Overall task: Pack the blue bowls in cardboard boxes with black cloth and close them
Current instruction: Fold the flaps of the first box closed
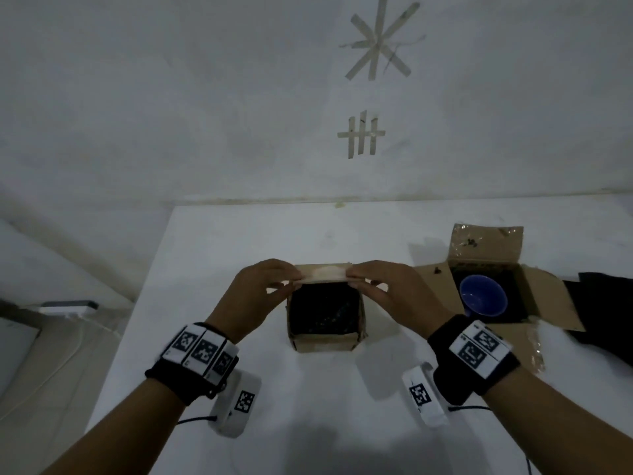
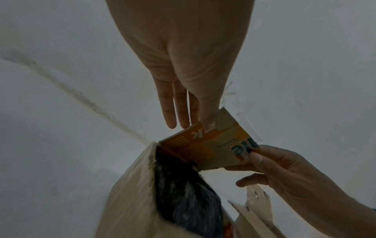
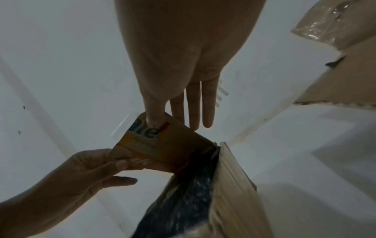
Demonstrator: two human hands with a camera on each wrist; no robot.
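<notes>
A small cardboard box (image 1: 323, 342) stands mid-table with black cloth (image 1: 323, 311) filling its inside; no bowl shows in it. Its far flap (image 1: 323, 273) stands raised, orange print on its inner face (image 2: 213, 145) (image 3: 160, 145). My left hand (image 1: 291, 281) pinches the flap's left end, thumb on the printed face (image 2: 209, 125). My right hand (image 1: 356, 279) pinches the right end, also thumb on the print (image 3: 154, 122). To the right, a larger open box (image 1: 544, 303) holds a blue bowl (image 1: 483, 299) on black cloth.
More black cloth (image 1: 603, 310) lies at the table's right edge. Two white tagged blocks (image 1: 236, 406) (image 1: 424, 395) sit near the front. The table's left edge (image 1: 137, 303) drops to a lower surface with a power strip (image 1: 68, 307). A wall rises just behind the table.
</notes>
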